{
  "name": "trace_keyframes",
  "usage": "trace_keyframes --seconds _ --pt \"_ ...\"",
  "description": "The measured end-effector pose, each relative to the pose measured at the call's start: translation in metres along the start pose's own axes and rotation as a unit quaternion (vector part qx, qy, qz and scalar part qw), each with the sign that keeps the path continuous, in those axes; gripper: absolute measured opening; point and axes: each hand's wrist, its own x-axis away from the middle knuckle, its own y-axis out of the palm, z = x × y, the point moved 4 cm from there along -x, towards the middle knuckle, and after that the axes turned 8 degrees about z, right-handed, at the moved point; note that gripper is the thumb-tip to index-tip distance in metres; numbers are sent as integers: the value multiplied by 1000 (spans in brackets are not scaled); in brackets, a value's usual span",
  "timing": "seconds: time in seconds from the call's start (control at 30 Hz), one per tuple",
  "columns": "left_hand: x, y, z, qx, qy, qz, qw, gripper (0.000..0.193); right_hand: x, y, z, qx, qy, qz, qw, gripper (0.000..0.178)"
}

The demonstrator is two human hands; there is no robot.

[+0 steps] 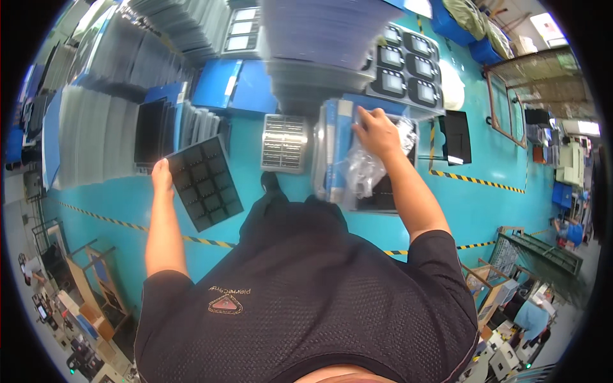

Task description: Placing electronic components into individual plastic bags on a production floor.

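My left hand [162,175] grips the left edge of a black compartment tray [204,183], held tilted over the floor with its rows of pockets facing up. On the right, my right hand [379,132] is closed on a crumpled clear plastic bag [367,171], its fingers partly hidden from view. The bag lies over a stack that has blue and white edges [336,150] on its left side and a black surface [378,196] showing beneath. Between my hands, a pale tray with several slots [283,143] rests on a low stack just ahead of my feet.
Tall stacks of translucent trays [89,137] stand at the left, with another high stack [325,38] straight ahead. Blue boards [217,86] lie between them. Trays with black-framed pieces [405,64] are behind my right hand. Yellow-black tape [476,181] marks the teal floor.
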Motion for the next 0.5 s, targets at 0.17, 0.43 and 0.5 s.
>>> trace_keyframes --seconds 0.17,0.43,0.5 --pt "-31 -57 7 -130 124 59 982 32 -2 10 -13 32 -66 60 996 35" --pt "-161 -110 155 -332 172 162 913 85 0 22 -12 48 -64 68 994 22" --pt "-161 -81 179 -391 174 142 892 86 7 14 -12 58 -54 89 993 19"
